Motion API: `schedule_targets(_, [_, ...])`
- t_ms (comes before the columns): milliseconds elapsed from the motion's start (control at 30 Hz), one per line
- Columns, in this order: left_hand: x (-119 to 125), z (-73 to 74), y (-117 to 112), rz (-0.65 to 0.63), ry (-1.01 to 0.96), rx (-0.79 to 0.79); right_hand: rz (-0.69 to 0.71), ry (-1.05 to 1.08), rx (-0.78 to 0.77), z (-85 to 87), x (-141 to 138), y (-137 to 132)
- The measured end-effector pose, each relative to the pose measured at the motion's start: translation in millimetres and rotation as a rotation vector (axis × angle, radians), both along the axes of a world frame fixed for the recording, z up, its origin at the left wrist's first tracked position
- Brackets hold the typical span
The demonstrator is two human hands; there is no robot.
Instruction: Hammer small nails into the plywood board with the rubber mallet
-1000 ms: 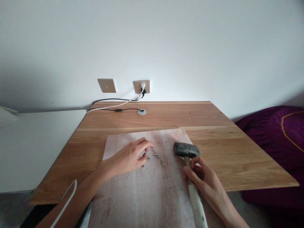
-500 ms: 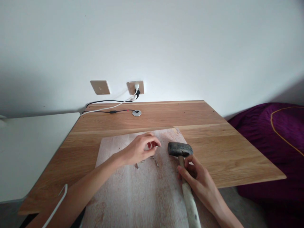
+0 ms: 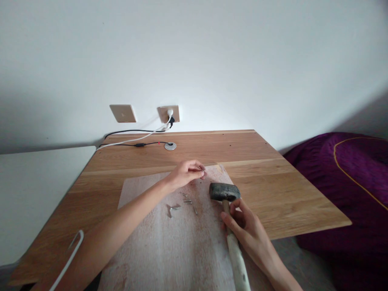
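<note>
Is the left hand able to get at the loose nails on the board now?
Probably yes: the left hand hovers just beyond the nails, nothing lies between them, and the mallet rests off to their right.

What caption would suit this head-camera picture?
Left hand pinched over a pale board; right hand grips a mallet beside loose nails.

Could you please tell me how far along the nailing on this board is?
Done: nothing visibly driven into the board. In hand: the left hand pinches what seems a nail near its far edge; the right hand grips the hammer, head resting down. Left: several loose nails lie unused.
</note>
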State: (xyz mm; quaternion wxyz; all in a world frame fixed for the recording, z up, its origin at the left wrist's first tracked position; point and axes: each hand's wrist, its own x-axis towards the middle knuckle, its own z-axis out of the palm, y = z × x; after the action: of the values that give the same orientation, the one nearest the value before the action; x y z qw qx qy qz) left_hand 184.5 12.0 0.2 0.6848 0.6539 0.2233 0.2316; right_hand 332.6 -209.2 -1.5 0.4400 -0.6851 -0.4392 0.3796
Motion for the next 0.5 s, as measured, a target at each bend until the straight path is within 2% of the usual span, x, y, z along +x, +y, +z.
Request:
schedule_targets(200, [-4, -10.9, 3, 0.009, -0.030, -0.014, -0.002, -0.012, -0.004, -0.6, 0, 0])
schedule_targets(500, [-8, -17.8, 0, 0.022, -0.022, 0.229, -0.018, 0.020, -0.001, -4.0, 2, -2])
